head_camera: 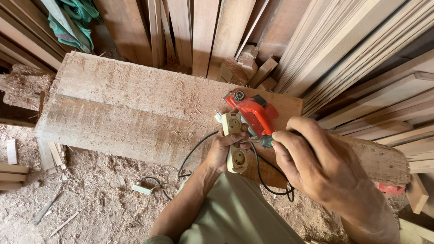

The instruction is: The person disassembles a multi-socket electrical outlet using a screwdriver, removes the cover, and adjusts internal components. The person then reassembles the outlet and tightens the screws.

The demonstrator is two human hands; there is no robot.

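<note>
My left hand (222, 151) grips a cream-coloured socket strip (234, 143) held upright above a wide rough wooden plank (126, 113). My right hand (312, 158) holds a small screwdriver with a dark green handle (266, 141), its thin shaft pointing left and touching the strip's side. A red electric planer (253, 113) rests on the plank just behind the strip. A black cable (199, 149) runs from the strip area down toward the floor.
Many boards and slats lean against the back and right side (361, 58). Sawdust and shavings cover the floor (90, 203), with small offcuts at the left (13, 169). A green cloth (74, 22) hangs at the upper left. A small white plug piece (141, 189) lies on the floor.
</note>
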